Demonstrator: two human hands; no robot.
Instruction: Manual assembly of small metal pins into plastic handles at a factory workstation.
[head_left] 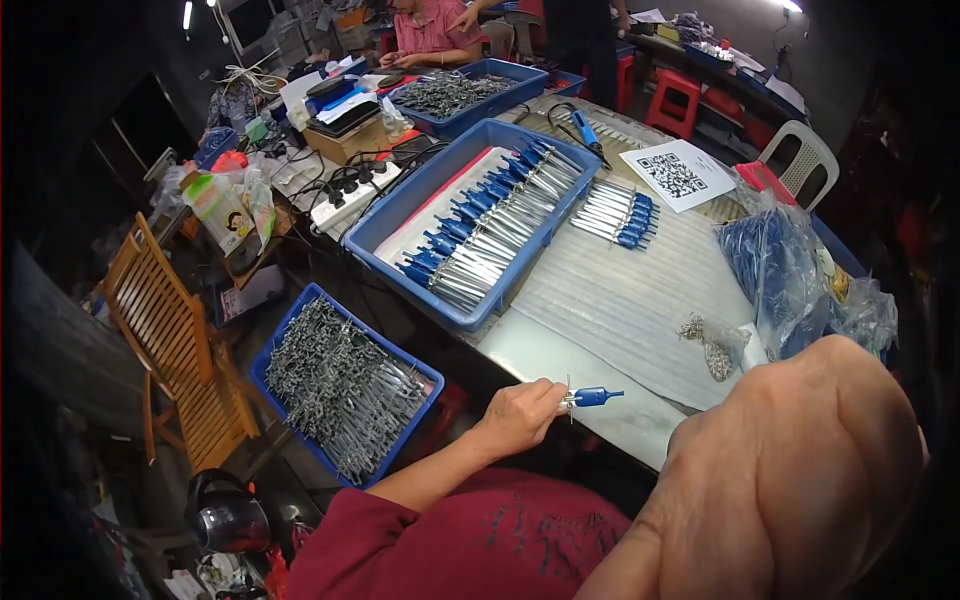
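Note:
My left hand [520,412] is closed around a slim metal piece with a blue plastic end [592,397]. The blue end points right, over the near edge of the work table [545,365]. My right hand [785,470] is raised very close to the camera and fills the lower right; its back shows, while its fingers are hidden. Beyond my left hand, a large blue tray [365,240] holds rows of similar metal pieces with blue ends. Several more such pieces [615,213] lie side by side on the white foam sheet [600,300].
A blue crate of metal parts [340,390] stands low at left, near a wooden folding chair [180,340]. Clear bags of blue parts [770,260] and small metal bits [715,350] lie at right, below a printed sheet [680,172]. Two people [435,30] are across the table.

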